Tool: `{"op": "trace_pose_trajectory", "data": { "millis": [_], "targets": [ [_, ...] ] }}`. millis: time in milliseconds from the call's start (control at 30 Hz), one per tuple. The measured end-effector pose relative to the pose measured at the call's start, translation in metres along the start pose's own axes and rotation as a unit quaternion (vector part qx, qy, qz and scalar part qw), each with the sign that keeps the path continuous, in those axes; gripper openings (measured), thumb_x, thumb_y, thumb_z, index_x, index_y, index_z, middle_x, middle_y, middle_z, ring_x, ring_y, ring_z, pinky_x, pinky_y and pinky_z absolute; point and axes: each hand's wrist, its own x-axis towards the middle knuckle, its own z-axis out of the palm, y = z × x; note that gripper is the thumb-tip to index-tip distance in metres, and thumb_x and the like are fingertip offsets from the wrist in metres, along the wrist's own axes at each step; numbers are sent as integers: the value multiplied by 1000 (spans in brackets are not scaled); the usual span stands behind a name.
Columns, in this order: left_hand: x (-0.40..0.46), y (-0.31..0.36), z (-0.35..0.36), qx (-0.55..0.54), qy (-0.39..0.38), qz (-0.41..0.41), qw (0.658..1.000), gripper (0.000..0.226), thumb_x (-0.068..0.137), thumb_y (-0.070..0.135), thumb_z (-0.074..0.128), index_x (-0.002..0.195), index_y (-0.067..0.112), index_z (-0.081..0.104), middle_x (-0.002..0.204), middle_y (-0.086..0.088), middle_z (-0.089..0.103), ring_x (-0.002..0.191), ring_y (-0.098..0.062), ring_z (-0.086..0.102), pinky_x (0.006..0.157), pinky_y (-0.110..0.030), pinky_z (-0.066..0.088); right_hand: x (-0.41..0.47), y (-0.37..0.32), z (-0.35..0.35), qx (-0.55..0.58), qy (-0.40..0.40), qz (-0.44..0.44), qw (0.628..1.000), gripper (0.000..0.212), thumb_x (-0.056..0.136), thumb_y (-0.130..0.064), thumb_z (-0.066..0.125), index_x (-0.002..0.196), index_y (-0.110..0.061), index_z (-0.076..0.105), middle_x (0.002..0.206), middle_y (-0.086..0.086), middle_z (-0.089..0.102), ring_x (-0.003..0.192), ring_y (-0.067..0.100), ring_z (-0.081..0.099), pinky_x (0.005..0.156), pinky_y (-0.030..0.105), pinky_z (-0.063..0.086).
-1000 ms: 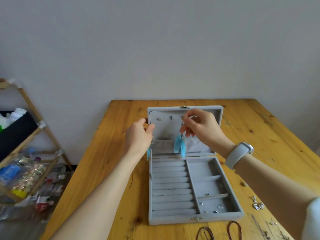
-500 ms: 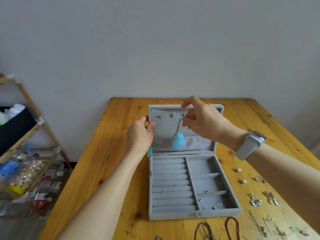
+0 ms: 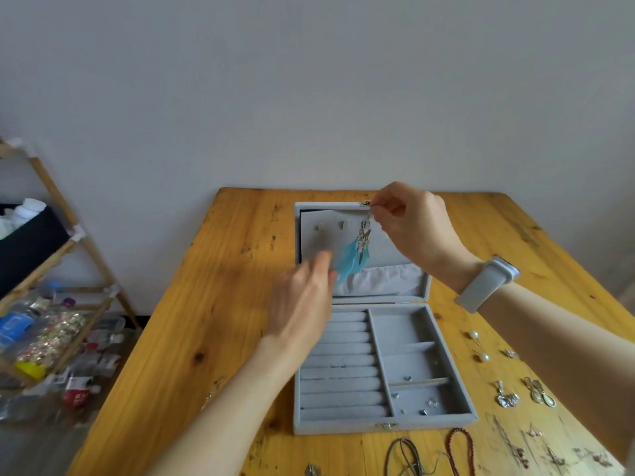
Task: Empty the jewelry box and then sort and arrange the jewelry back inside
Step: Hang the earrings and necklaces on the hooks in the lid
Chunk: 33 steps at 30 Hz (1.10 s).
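Note:
A grey velvet jewelry box lies open on the wooden table, its lid leaning back. My right hand pinches the top of a blue feather earring at the lid's upper edge, and the feathers hang down in front of the lid. My left hand is blurred, over the box's left rim just below the feathers, fingers loosely extended; a blue tip shows at its fingers. A few small studs lie in the box's right compartments.
Pearl earrings, silver earrings and other small pieces lie on the table right of the box. Cords and a red bead string lie in front. A wooden shelf with bottles stands left.
My right hand has risen to the lid's top edge with the feather earring. My left hand has come off the lid's left side and dropped lower, blurred with motion.

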Motion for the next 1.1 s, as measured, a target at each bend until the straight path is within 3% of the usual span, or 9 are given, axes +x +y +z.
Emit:
{"op": "trace_pose_trajectory", "data": {
  "millis": [133,267,333,433,533,667,833,967,1100],
  "targets": [
    [-6,0,9,136,-54,-5,989,34,58,7,85,88,10,70,62,-1,66,45,-16,59,41,-21,39,0,0,1,41,31,24,998,10,85,-5,55,86,-7,64,70,-2,61,67,19,60,71,30,52],
    [-6,-5,11,122,-70,9,990,30,60,-3,80,87,5,69,66,-7,65,55,-21,62,50,-25,44,0,-2,4,110,42,59,991,11,85,-2,53,83,-10,62,69,3,62,56,9,61,58,19,55],
    [-4,-6,9,118,-88,13,989,26,63,-7,75,85,5,67,68,-8,64,58,-24,62,52,-27,41,-1,-3,7,139,49,72,986,14,84,-1,53,80,-12,60,66,1,62,54,6,62,63,26,57],
    [1,-7,5,102,-113,5,988,22,81,-6,57,96,9,63,84,-8,63,75,-27,60,63,-27,31,-2,-5,9,161,58,72,983,13,84,0,53,80,-12,59,68,-2,62,62,14,67,71,38,58],
    [2,-11,4,79,-116,15,990,27,91,1,45,110,16,57,101,-3,59,89,-23,56,67,-22,29,-1,-6,8,174,66,65,980,11,86,1,53,84,-9,58,75,4,62,66,14,68,66,33,59],
    [3,-14,2,48,-127,13,991,28,90,1,46,110,16,59,101,-4,57,89,-23,56,67,-23,33,-3,0,12,167,46,59,983,12,86,1,52,84,-9,58,77,7,62,70,20,67,65,31,59],
    [4,-13,3,50,-125,10,991,28,90,2,50,114,13,60,101,-7,59,86,-25,58,67,-27,41,-17,18,26,46,21,-18,999,11,86,0,55,91,-1,65,82,3,62,76,24,65,71,42,57],
    [5,-12,2,63,-129,13,990,27,88,0,51,110,11,61,98,-9,60,84,-27,58,63,-25,36,-19,23,37,6,25,-43,999,16,89,1,51,97,1,65,90,12,67,81,26,65,74,43,55],
    [5,-13,1,60,-132,14,989,26,88,0,52,109,11,62,97,-8,60,84,-26,59,63,-24,37,-16,18,47,-5,57,-25,998,16,87,0,49,91,-1,65,84,13,68,75,28,62,72,40,52]
  ]
}}
